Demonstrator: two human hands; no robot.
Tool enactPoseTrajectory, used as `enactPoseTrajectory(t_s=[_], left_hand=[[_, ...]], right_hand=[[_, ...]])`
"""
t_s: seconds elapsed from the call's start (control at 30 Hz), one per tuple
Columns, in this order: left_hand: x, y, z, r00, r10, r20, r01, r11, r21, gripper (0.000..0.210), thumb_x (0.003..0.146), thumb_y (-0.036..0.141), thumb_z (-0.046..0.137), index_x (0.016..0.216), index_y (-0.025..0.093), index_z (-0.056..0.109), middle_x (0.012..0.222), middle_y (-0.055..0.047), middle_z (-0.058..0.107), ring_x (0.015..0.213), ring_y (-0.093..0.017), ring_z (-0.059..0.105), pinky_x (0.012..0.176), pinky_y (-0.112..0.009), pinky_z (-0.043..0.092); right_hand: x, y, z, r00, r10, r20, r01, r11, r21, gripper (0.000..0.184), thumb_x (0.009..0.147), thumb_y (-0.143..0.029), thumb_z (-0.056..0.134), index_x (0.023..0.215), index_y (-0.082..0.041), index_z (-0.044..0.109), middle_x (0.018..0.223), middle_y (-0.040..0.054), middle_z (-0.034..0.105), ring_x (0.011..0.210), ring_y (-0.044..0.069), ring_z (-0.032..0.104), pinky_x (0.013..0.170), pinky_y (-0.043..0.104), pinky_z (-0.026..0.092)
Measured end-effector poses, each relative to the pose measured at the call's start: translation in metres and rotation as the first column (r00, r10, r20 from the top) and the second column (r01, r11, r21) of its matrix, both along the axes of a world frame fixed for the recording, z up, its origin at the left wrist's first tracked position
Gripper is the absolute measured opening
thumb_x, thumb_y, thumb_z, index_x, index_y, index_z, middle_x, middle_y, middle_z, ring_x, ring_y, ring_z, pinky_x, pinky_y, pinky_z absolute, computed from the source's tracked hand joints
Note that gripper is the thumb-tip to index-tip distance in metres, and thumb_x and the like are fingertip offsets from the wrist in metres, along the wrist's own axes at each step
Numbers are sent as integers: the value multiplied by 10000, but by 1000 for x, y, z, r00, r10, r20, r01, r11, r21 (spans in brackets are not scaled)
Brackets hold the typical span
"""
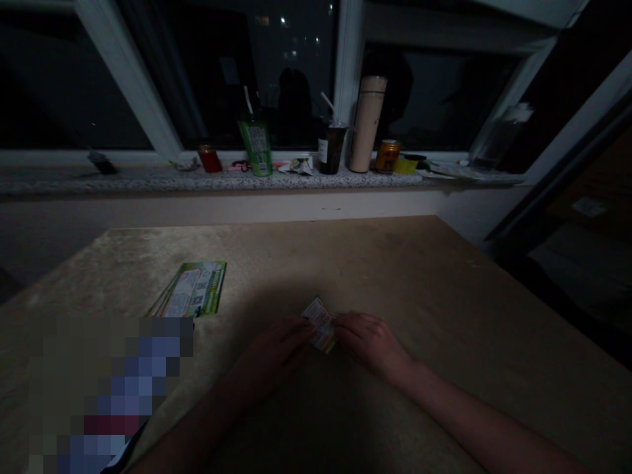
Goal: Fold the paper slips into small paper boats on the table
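A small printed paper (322,325), folded to roughly a diamond, lies at the middle of the wooden table (345,250). My left hand (279,345) has its fingertips closed on the paper's left edge. At the opposite edge, the fingers of my right hand (368,339) are bent together and pinch it. Both thumbs are mostly hidden in the dim light. To the left lies a fanned stack of green and white printed leaflets (195,289).
A pixelated blue object (143,388) lies at front left. Along the stone windowsill (162,184) stand a green cup (257,145) with a straw, a dark cup (332,148), a tall beige flask (368,125), an orange can (388,157) and a red jar (210,159).
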State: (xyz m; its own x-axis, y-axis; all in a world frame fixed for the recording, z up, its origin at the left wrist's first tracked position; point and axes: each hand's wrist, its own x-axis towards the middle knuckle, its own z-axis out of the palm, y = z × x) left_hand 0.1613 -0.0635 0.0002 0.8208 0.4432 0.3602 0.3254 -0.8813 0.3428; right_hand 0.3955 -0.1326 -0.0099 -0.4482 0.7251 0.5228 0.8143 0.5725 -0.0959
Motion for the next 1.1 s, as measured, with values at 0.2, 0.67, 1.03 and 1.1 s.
enactPoseTrajectory(t_s=[0.2,0.67,1.03,1.1], left_hand=[[-1,0,0,997,24,-67,-24,1000,-3,247,936,201,451,1150,228,572,1212,-62,542,1087,-205,546,924,-349,472],[-4,-1,11,967,35,-251,5,988,156,395,904,300,530,1295,257,498,1291,-63,531,1180,-273,458,1009,-480,342],[-9,-3,10,967,-44,-250,69,993,92,514,917,408,500,1385,219,400,1395,-71,466,1289,-255,401,1079,-436,294],[-10,-2,9,966,-53,-253,73,995,71,521,916,405,504,1391,227,388,1395,-69,466,1282,-251,409,1078,-439,294]], right_hand=[[1,1,2,1000,-5,-16,3,995,-103,194,892,-131,481,1027,-159,617,1047,98,685,977,217,640,825,352,527],[4,-3,14,1000,16,21,-12,981,-194,289,877,-300,562,1144,-197,601,1152,91,627,1164,238,505,971,429,396],[5,-1,17,1000,19,12,-16,973,-229,387,847,-412,607,1179,-214,596,1178,79,607,1152,228,490,1005,438,347],[6,-1,16,1000,25,15,-21,974,-225,389,843,-407,614,1175,-205,597,1178,86,608,1152,228,492,1000,433,354]])
